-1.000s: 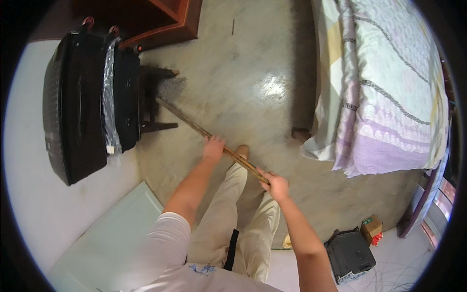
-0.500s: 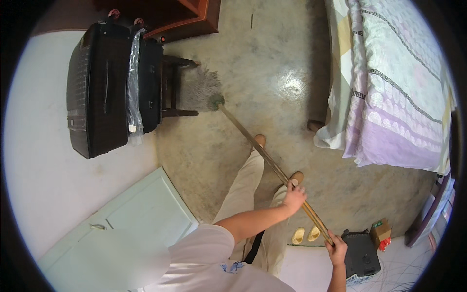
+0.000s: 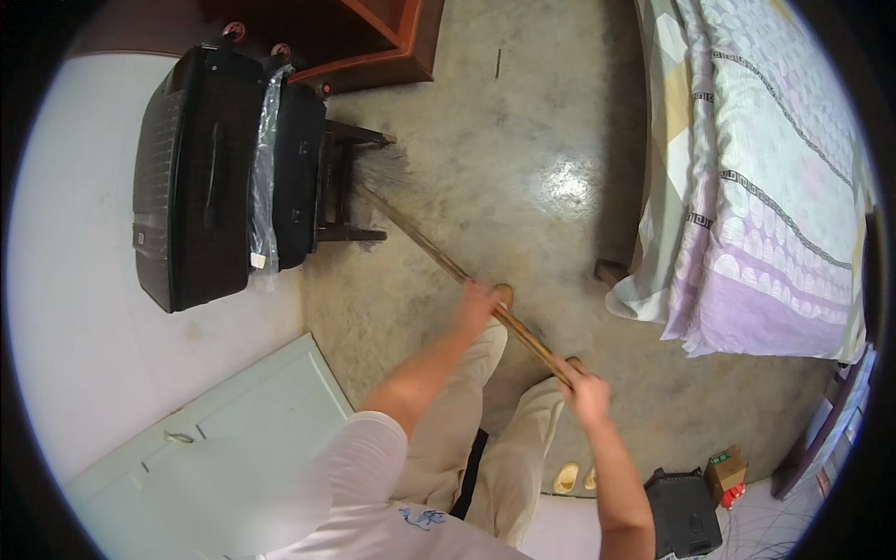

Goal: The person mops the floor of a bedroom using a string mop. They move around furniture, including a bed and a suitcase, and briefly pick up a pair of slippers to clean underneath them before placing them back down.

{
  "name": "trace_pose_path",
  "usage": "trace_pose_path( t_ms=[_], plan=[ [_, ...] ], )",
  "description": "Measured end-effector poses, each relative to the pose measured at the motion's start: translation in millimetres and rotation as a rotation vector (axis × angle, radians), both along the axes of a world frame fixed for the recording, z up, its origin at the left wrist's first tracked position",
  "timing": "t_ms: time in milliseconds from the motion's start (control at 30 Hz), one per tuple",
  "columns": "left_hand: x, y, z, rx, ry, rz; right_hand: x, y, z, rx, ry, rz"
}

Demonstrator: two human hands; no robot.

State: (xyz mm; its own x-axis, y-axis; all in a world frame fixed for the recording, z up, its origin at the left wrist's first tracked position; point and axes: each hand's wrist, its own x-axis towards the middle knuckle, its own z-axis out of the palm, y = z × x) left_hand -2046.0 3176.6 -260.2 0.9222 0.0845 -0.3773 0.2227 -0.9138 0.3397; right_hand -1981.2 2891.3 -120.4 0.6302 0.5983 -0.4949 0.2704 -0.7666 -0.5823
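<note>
A mop with a long wooden handle (image 3: 425, 241) slants across the floor in front of me. Its grey string head (image 3: 381, 168) lies partly beneath a dark wooden stool (image 3: 353, 233), between the legs, so much of it is hidden. My left hand (image 3: 481, 303), slightly blurred, is wrapped round the handle near its middle. Closer to me, my right hand (image 3: 585, 387) grips the handle's upper end. Two black suitcases (image 3: 210, 177), one with clear plastic wrap, rest above the stool against the wall.
A reddish-brown wooden cabinet (image 3: 420, 47) stands beyond the stool. On the right is a bed with a patterned quilt (image 3: 747, 271); its wooden leg (image 3: 611, 272) meets the floor. Yellow slippers (image 3: 566, 478), a black case (image 3: 686, 513) and a cardboard box (image 3: 725, 473) lie lower right. A pale green door (image 3: 271, 401) is lower left.
The mop head has been pushed left, further under the stool. Both hands have moved forward and left with the handle, the left hand the farther.
</note>
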Motion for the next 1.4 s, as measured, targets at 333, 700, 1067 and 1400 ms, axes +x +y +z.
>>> trace_pose_path(
  t_ms=[333,700,1067,1400],
  plan=[
    [4,11,-55,0.288,0.322,-0.04,-16,13,-101,0.145,0.093,-0.106],
    [45,-198,117,-0.238,-0.123,0.19,2,-126,183,-0.144,-0.043,-0.29],
    [113,-131,177,-0.41,-0.192,0.027,2,-27,282,-0.302,-0.345,-0.269],
    [217,70,154,-0.066,-0.103,0.046,128,127,219,-0.061,-0.539,0.092]
  ],
)
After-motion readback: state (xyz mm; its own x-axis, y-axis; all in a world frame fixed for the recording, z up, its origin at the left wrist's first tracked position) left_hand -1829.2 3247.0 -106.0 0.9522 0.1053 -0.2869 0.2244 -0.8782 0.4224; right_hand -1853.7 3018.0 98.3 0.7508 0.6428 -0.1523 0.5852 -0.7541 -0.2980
